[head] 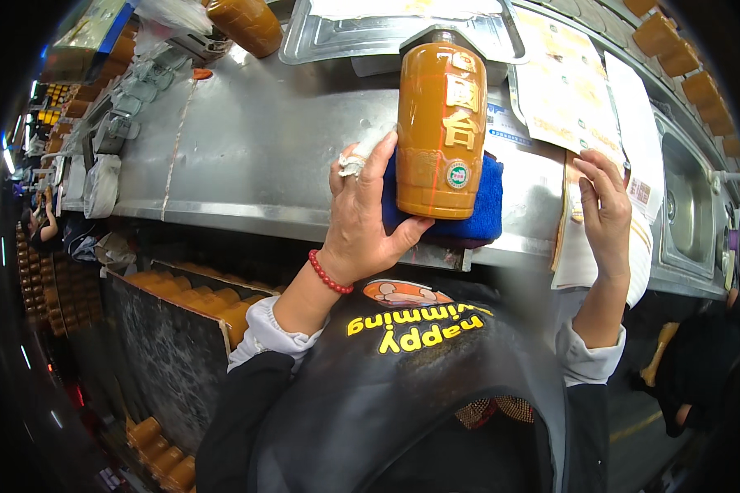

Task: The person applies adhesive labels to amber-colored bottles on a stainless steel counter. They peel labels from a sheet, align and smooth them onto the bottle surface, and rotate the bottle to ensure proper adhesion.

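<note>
An amber-brown bottle with raised white and gold characters and a round green seal lies on a folded blue towel, its neck pointing away from me. My left hand is spread along the bottle's left side, the thumb at its base, with a crumpled white cloth or tissue tucked between the fingers. To the right, my right hand is raised over a stack of papers, its fingers bent near the edge of a printed sheet of decals. Whether its fingertips pinch anything is unclear.
A metal tray stands at the back of the steel worktop, with another brown bottle beside it. A steel sink is at the right. Crated brown bottles stand below left. Other people are at far left and lower right.
</note>
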Tool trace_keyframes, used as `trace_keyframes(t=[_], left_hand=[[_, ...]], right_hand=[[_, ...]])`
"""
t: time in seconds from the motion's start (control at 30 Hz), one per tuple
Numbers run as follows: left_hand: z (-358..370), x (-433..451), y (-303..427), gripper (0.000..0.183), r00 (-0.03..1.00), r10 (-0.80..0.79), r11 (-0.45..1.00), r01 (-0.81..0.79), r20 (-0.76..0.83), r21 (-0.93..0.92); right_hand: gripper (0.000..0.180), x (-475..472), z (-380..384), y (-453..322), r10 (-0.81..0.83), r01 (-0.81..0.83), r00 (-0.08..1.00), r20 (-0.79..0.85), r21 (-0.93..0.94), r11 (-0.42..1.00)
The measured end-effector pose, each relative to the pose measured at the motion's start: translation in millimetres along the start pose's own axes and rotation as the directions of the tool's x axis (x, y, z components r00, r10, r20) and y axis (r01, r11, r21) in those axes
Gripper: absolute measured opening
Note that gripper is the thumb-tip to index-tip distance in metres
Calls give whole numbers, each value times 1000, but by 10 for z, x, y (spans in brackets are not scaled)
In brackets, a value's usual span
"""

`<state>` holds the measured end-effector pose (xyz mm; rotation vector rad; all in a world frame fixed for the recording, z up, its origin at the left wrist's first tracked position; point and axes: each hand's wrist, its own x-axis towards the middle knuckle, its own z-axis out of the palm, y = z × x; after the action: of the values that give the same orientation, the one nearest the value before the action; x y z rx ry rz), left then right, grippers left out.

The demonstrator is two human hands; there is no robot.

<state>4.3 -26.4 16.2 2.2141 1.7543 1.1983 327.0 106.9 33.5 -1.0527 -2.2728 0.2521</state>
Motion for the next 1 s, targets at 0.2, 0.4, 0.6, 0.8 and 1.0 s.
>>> trace_keyframes(t=[0.2, 0.4, 0.6, 0.8, 1.0], left_hand=[[67, 80, -64, 96, 998, 27, 998, -29, 52, 47], [194, -23, -77, 93, 1000, -7, 1000, 7, 5, -10], [260, -62, -63, 92, 999, -43, 998, 43, -7, -44], [266, -84, -53, 89, 996, -81, 992, 78, -25, -103], [271, -79, -14, 89, 994, -105, 989, 101, -30, -107]], right_hand=[[20, -202, -181, 179, 108, -110, 993, -52, -39, 993], [17, -718, -606, 584, 282, -271, 959, 5, -256, 928], [16, -848, -499, 506, 152, -141, 988, 32, -228, 963], [19, -766, -280, 337, 100, -93, 994, 40, -155, 983], [14, -733, -157, 227, 26, -22, 999, 28, -151, 988]])
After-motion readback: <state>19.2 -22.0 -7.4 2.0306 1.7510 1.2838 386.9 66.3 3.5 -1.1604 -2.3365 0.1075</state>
